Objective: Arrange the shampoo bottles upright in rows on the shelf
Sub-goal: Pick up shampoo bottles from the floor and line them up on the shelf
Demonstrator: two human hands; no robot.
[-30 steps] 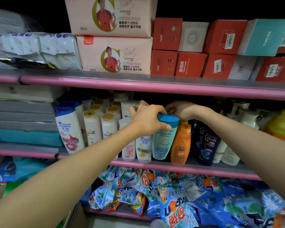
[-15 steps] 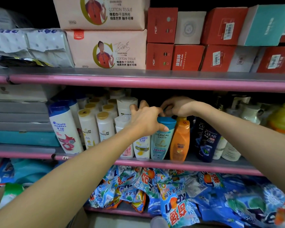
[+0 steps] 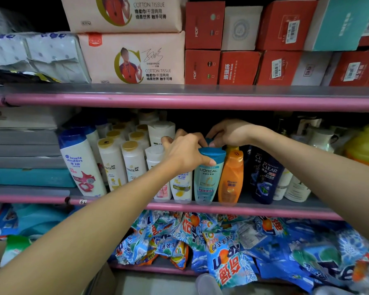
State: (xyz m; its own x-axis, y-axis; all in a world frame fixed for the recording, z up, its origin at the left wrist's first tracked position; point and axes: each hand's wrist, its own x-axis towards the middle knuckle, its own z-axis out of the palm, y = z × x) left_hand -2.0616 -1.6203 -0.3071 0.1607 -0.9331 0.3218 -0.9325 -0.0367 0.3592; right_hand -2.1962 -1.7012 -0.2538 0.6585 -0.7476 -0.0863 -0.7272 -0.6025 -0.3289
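Pink-edged shelf (image 3: 264, 211) w/ upright bottles along front: Head & Shoulders (image 3: 81, 167), two Pantene (image 3: 120, 165), L'Oreal (image 3: 208, 179), orange (image 3: 231, 177), Clear (image 3: 265, 177).

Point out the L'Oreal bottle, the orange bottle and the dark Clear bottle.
L'Oreal bottle (image 3: 208, 179): head view, front label.
Orange bottle (image 3: 230, 179): head view, front of body.
Clear bottle (image 3: 265, 182): head view, front label.
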